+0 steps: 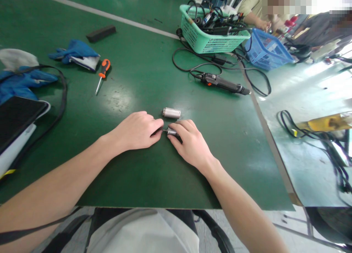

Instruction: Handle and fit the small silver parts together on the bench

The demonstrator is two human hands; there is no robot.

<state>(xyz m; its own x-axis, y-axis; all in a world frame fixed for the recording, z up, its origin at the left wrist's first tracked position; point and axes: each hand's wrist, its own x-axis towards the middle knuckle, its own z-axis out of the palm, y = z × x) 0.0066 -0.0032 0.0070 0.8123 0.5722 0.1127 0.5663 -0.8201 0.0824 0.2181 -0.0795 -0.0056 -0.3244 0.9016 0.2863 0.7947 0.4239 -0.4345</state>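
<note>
My right hand (189,143) rests on the green mat (143,77) with its fingers closed round a small silver metal cylinder (172,131). A thin shaft sticks out of the cylinder's left end. My left hand (137,130) lies just left of it, its fingertips pinched at that shaft. A second silver cylinder (171,113) lies loose on the mat just beyond both hands.
An electric screwdriver (224,83) with a black cable lies behind. Farther back stand a green basket (211,38) of tools and a blue basket (268,49). An orange-handled screwdriver (102,75), blue gloves (75,51) and a black block (101,33) lie left. Another person sits far right.
</note>
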